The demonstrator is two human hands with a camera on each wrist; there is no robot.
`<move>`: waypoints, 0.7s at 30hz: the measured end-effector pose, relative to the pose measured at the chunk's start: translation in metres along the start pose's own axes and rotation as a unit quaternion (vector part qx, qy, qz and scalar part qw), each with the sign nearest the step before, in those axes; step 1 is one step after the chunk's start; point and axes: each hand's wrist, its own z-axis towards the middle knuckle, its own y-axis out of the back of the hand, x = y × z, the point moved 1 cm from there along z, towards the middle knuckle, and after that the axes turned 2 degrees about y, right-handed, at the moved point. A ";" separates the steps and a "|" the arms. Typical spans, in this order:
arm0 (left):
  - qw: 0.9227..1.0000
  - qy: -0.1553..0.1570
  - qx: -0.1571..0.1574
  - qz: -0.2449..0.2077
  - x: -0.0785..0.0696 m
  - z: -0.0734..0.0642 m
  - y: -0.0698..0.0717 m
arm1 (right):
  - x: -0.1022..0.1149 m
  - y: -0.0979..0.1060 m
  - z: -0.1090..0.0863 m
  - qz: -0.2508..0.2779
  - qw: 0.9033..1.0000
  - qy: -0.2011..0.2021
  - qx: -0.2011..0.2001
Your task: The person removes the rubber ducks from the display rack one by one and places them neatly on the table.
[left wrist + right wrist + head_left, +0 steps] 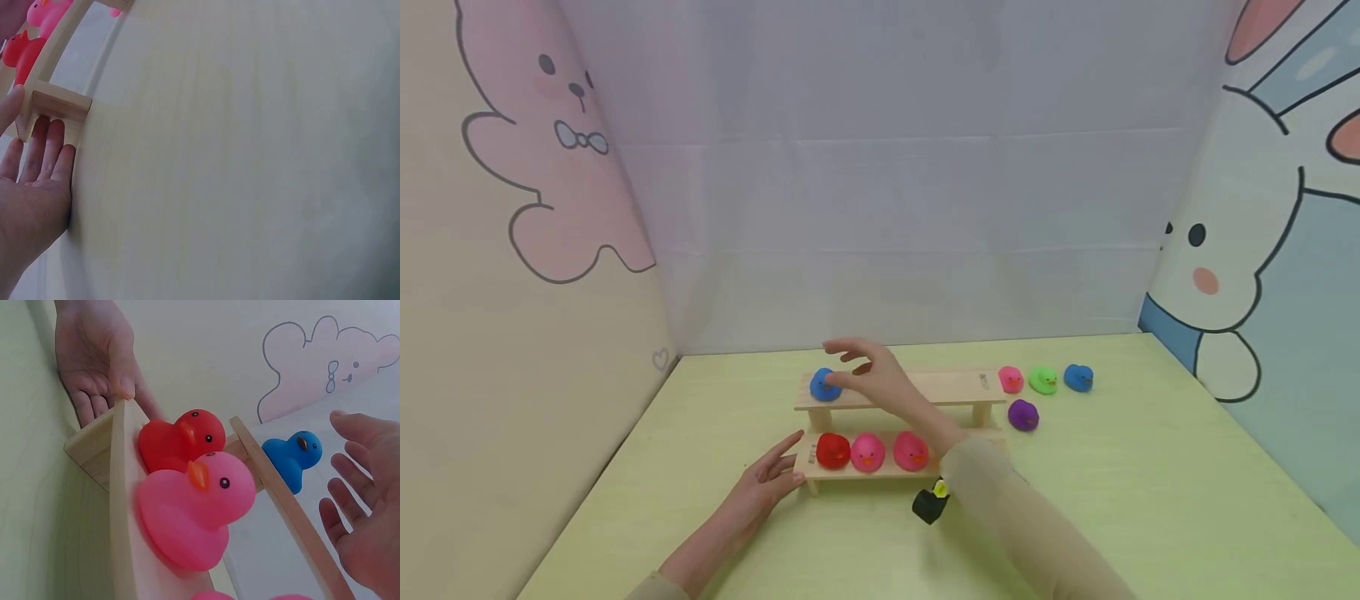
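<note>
A light wooden two-tier stand (pixel 917 392) holds toy ducks. On its upper board sits a blue duck (pixel 292 456) at the left end. My right hand (pixel 876 379) is beside this duck, fingers spread; the right wrist view shows a gap between them. Along the lower board are a red duck (pixel 832 451), a pink duck (pixel 868 452) and another pink duck (pixel 911 451). My left hand (pixel 760 487) touches the lower board's left end, thumb on the front edge and fingers extended beneath and behind it. My right forearm hides the lower board's right part.
Right of the stand, on the yellow-green table (pixel 1157 475), are a pink duck (pixel 1011 380), a green duck (pixel 1043 381), another blue duck (pixel 1078 378) and a purple duck (pixel 1023 415). A small black block (pixel 928 505) shows by the right sleeve. White cloth (pixel 910 200) hangs behind.
</note>
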 end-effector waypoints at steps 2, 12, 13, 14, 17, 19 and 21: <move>1.000 0.000 0.001 -0.002 0.000 0.000 0.000 | -0.002 -0.003 0.001 0.004 1.000 -0.007 0.010; 1.000 0.002 0.004 0.002 0.000 0.000 0.001 | -0.008 -0.008 0.000 -0.033 0.998 -0.026 0.038; 1.000 0.003 0.003 0.003 0.000 -0.001 0.001 | -0.007 -0.007 0.000 -0.036 0.998 -0.029 0.038; 1.000 0.002 0.004 0.003 -0.001 -0.001 0.001 | -0.007 -0.007 0.000 -0.038 0.998 -0.032 0.039; 1.000 0.003 0.004 0.003 -0.002 -0.001 0.001 | -0.005 -0.007 -0.001 -0.043 0.997 -0.041 0.045; 1.000 0.004 0.002 0.003 -0.002 -0.002 0.001 | -0.005 -0.007 -0.001 -0.046 0.997 -0.046 0.050; 1.000 0.004 0.001 0.000 -0.002 -0.002 0.000 | -0.005 -0.008 -0.001 -0.046 0.996 -0.052 0.054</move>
